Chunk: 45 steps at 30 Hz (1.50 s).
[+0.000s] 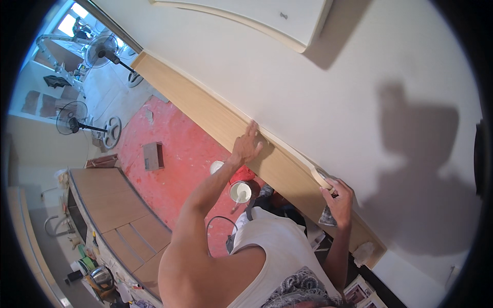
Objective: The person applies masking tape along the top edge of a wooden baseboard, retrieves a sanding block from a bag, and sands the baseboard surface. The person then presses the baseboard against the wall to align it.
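Masking tape [287,149] runs along the wooden trim [215,115]; my left hand [246,146] presses flat, fingers spread, to pin it, while my right hand [339,200] pinches the roll [321,177] to keep it taut.

The left hand [246,146] lies on the long wooden panel [205,110] at frame centre; the right hand [339,200] holds a tape roll [322,177] lower right; two standing fans [100,51] stand upper left.

Two standing fans [72,117] on the floor, a brick [152,155], two paint buckets [240,191], a wooden bench [115,197].
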{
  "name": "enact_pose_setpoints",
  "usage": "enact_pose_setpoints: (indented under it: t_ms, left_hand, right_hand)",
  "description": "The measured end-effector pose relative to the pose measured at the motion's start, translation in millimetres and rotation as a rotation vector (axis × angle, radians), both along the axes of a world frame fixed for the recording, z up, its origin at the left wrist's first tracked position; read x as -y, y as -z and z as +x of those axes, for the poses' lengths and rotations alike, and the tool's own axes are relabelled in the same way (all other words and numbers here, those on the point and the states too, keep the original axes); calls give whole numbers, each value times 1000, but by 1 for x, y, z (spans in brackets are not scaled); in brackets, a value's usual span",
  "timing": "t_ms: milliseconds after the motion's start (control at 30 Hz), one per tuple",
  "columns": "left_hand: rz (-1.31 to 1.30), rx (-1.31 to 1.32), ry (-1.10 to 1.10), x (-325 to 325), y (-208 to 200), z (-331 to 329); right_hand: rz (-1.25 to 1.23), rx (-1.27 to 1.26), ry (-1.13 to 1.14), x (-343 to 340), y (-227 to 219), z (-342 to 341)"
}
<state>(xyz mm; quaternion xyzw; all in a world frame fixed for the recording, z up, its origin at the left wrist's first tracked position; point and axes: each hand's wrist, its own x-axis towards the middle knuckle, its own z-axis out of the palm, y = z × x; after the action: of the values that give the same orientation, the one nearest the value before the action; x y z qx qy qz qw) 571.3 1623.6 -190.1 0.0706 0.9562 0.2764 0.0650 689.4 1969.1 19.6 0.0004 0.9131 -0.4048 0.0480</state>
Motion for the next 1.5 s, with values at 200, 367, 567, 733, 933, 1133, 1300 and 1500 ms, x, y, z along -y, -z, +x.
enact_pose_setpoints:
  t_ms: [200,367,567,733,933,1133,1300,1500]
  left_hand:
    - [-132,-99,333,79,-4,-39]
    - [-354,-20,123,140,-13,-95]
    - [-542,52,-130,174,-30,-126]
    - [-547,-94,-284,152,8,-128]
    - [-479,-169,-59,81,0,-70]
    - [-384,-93,5,137,-1,-96]
    - [-474,93,-514,202,3,-134]
    - [-231,-27,-308,126,25,-110]
  right_hand:
    - [30,14,-43,7,11,4]
    - [35,36,-69,17,17,9]
    - [30,35,-68,22,20,12]
    - [17,27,-122,23,24,9]
    - [2,-6,-121,24,21,8]
    - [20,-30,-154,23,21,4]
    - [15,-61,-142,19,25,5]
    - [52,59,-89,15,19,8]
